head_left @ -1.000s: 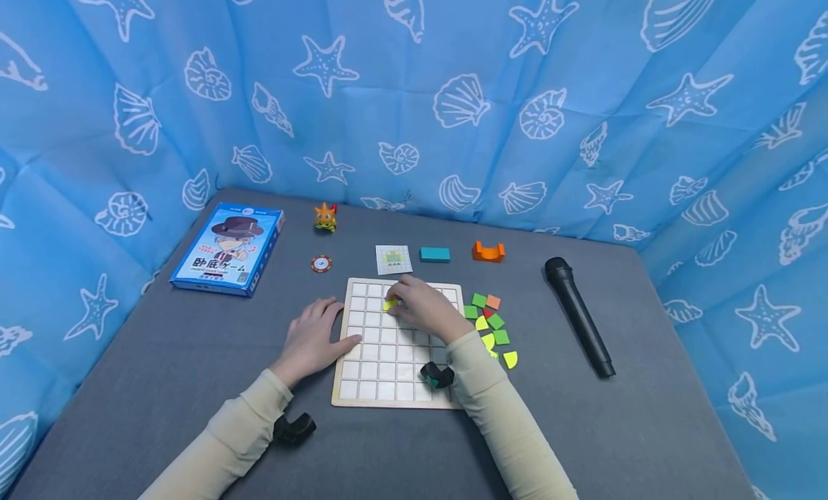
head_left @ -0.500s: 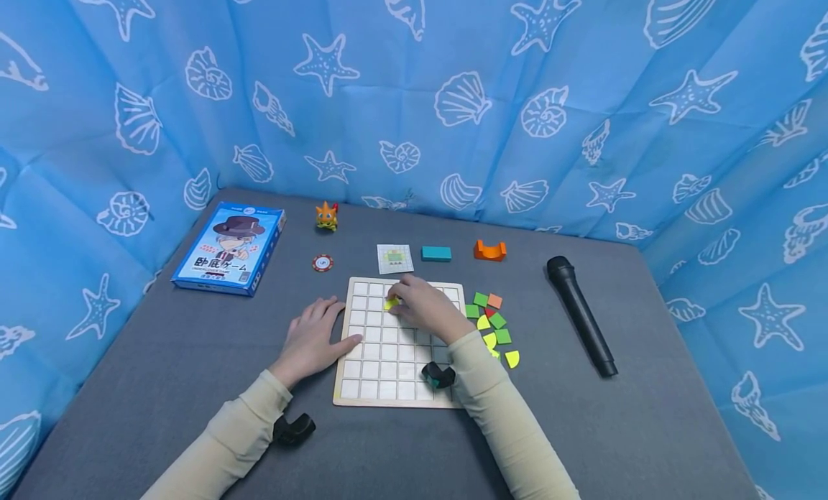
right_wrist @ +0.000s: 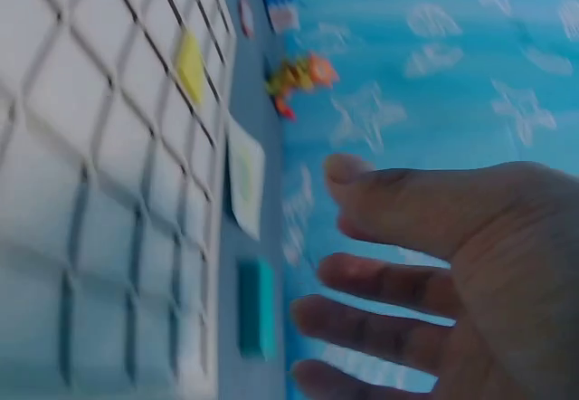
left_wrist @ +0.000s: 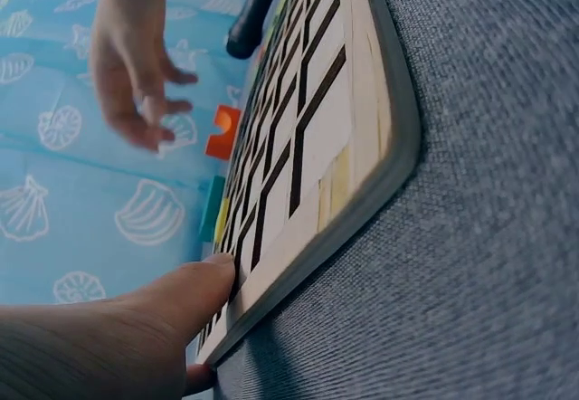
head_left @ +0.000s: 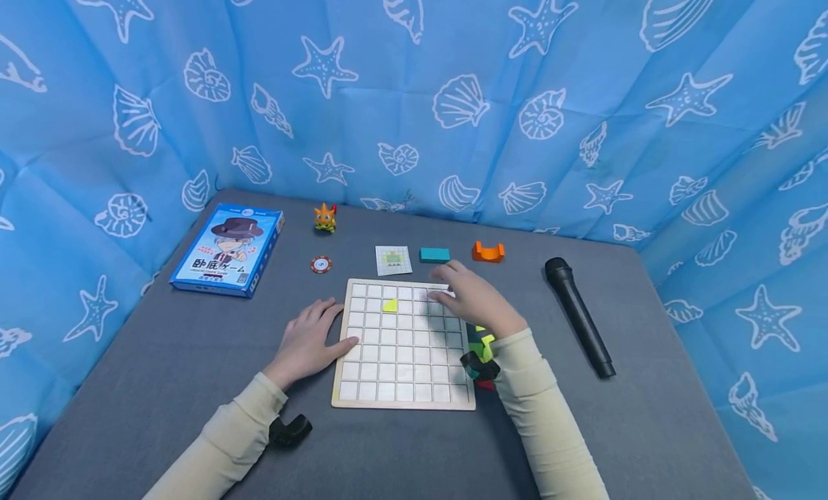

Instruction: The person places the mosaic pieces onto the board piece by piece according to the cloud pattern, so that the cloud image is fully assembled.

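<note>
On grey bench (head_left: 162,371): right hand (head_left: 475,299), fingers spread and holding nothing, hovered above loose tiles (head_left: 481,340); left hand (head_left: 309,340) flat, steadying grid board (head_left: 401,385).

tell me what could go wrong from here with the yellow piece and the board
The right hand hangs open above the grid board; its sleeve could brush the lone yellow piece out of its cell. Only the left hand steadies the board's edge, so a bump might slide it. The loose pieces lie half hidden under the wrist.

Grey table (head_left: 162,371) bears grid board (head_left: 401,403)
</note>
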{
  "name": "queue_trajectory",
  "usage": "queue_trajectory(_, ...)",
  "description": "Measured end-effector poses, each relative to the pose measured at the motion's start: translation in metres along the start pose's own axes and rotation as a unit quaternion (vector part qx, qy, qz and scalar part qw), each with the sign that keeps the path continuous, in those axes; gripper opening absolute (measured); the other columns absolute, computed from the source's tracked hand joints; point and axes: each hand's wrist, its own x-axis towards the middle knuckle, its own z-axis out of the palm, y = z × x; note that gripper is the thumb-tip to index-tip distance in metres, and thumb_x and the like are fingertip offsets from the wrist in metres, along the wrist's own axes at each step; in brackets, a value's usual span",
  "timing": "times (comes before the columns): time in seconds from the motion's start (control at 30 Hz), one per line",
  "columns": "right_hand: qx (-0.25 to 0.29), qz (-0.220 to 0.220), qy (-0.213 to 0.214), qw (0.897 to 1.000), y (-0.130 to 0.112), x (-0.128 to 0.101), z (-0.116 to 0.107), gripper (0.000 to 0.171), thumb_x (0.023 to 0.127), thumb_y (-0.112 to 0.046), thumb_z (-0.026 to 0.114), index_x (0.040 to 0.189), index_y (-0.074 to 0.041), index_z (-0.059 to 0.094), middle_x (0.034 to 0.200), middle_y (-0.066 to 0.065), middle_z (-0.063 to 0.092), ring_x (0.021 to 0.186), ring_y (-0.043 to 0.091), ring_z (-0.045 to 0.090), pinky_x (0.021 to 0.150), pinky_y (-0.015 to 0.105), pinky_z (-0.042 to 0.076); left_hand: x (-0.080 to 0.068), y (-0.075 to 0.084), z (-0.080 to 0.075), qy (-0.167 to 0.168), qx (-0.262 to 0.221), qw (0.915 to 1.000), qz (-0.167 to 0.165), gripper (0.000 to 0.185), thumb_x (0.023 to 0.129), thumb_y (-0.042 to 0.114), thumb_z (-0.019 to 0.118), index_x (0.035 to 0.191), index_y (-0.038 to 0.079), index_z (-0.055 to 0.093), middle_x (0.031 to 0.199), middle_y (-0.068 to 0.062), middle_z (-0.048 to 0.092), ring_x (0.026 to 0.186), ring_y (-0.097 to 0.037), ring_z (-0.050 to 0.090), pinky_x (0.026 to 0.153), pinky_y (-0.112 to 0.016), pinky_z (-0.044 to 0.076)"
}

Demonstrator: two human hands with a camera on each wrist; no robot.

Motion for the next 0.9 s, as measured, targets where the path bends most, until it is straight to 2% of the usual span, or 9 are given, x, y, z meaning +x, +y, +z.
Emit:
queue_trajectory(0.13,0.017,0.040,0.003,0.999,0.025,-0.016,-0.016,0.035,0.094,-0.021,0.063,0.124,-0.004,0.058,0.120,0.013,0.058,0.097,0.025,0.061,0.083,0.042,0.052,-0.001,-0.002,0.000,0.004,-0.004,1.0000,0.003,0.073,0.088,0.051,0.062,0.145,0.010,0.040,0.152,-0.017,0.033,0.141,-0.040,0.024,0.104,-0.063,0.025)
queue_trajectory(0.33,0.018,0.066,-0.004,0.998,0.058,-0.039,-0.026,0.031,0.093,-0.012,0.062,0.121,0.000,0.060,0.120,0.019,0.059,0.097,0.030,0.061,0.081,0.045,0.052,-0.001,-0.005,0.001,0.005,-0.010,0.9999,0.008,0.074,0.088,0.052,0.062,0.146,0.011,0.040,0.152,-0.016,0.033,0.141,-0.040,0.023,0.104,-0.064,0.025)
queue_trajectory(0.6,-0.004,0.074,-0.024,0.997,0.091,-0.051,-0.015,0.030,0.091,-0.010,0.064,0.120,-0.002,0.062,0.115,0.015,0.059,0.102,0.032,0.059,0.085,0.048,0.050,0.001,-0.009,0.003,0.002,-0.011,0.9999,0.007,0.076,0.088,0.056,0.059,0.147,0.013,0.038,0.154,-0.015,0.031,0.142,-0.038,0.021,0.105,-0.063,0.023)
queue_trajectory(0.9,0.009,0.069,-0.011,0.998,0.106,-0.048,0.002,0.028,0.090,-0.010,0.065,0.117,-0.001,0.062,0.112,0.014,0.059,0.102,0.029,0.057,0.090,0.049,0.047,0.000,-0.011,0.005,0.004,-0.005,0.9998,0.017,0.076,0.088,0.057,0.058,0.147,0.014,0.038,0.154,-0.013,0.030,0.143,-0.037,0.021,0.104,-0.063,0.023)
